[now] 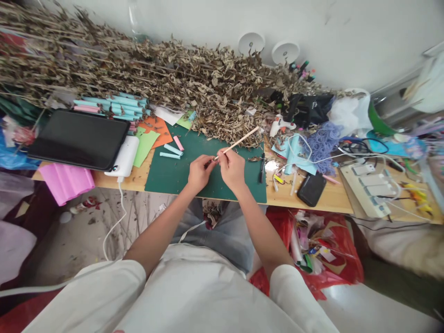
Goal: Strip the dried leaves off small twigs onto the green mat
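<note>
Nearest: red bag (347, 273) of mixed scraps, below the front edge of the wooden bench (336, 200), on the right. Pink paper (67, 181) hangs over that edge on the left.

Hands meet over the green mat (173, 179). Right hand (233, 170) is clamped on a thin pale stick (243, 139), fingers wrapped round its lower part; stick tilts up and away to the right. Left hand (199, 173): fingertips bunched at the stick's lower end. Can't tell if they grip the stick or something small there.

Beside the hands: black phone-like device (311, 189) and black pen (262, 167) right; two blue rolls (170, 156) and a pink roll (178, 143) lying on the mat left. Tablet (79, 138) further left, white power bank (124, 156) just beside it.

Further back: white glue gun (280, 125), purple yarn (322, 143). Behind those, long heap of dried stalks (215, 78), two white discs (251, 43) against the wall.
</note>
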{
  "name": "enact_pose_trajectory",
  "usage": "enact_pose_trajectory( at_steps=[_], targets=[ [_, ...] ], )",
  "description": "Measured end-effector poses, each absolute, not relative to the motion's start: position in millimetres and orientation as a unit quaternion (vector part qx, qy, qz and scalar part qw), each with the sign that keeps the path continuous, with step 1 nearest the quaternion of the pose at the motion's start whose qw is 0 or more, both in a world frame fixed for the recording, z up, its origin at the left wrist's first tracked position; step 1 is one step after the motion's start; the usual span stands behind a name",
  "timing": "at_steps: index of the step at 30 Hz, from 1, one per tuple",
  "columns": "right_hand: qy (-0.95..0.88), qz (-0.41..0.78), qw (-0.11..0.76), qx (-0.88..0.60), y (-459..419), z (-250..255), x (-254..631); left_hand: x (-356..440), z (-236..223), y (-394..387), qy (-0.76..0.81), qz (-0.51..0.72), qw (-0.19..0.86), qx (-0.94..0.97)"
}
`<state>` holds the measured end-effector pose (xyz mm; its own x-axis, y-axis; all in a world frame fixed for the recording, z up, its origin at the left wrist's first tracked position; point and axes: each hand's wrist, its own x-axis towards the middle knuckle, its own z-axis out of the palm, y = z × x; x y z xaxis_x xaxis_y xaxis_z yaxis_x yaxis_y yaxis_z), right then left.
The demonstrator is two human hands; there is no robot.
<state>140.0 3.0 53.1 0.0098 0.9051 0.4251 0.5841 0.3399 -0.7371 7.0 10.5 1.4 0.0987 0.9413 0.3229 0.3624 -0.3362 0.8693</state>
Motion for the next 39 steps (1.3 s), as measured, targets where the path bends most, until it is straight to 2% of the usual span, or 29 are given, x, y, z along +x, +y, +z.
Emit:
enact_pose_trajectory(
  at_steps=[39],
  targets=[
    [-0.687,0.181,0.431,-0.556,-0.2,64.2,137.6,8.2,0.2,10.0,0.484,0.47,0.314,0.668]
  ],
)
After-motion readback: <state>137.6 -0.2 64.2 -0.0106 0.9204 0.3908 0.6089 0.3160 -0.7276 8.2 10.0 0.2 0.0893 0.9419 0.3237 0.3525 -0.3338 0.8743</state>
